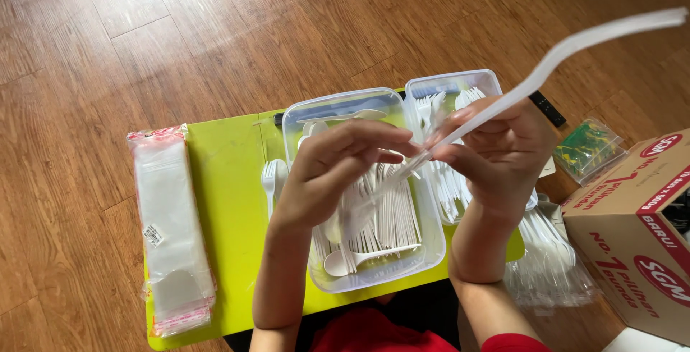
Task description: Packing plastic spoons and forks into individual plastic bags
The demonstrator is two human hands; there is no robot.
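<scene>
Resting on brown wood-plank floor [108, 50], a lime-green table [226, 201] sits under both hands: left hand [338, 168] and right hand [503, 151] pinch one clear sleeve [575, 43].

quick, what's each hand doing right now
Left hand: fingers pinched on the low end of the long white plastic utensil.
Right hand: closed around the same utensil, higher up, above the clear boxes.

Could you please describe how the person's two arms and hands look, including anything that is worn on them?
Both hands, the left hand and the right hand, are bare, without gloves. No rings, watch or bracelet can be seen. Both forearms are uncovered down to the bottom edge of the picture. Near the right elbow, a small piece of red sleeve shows. More red clothing appears between the arms.
</scene>
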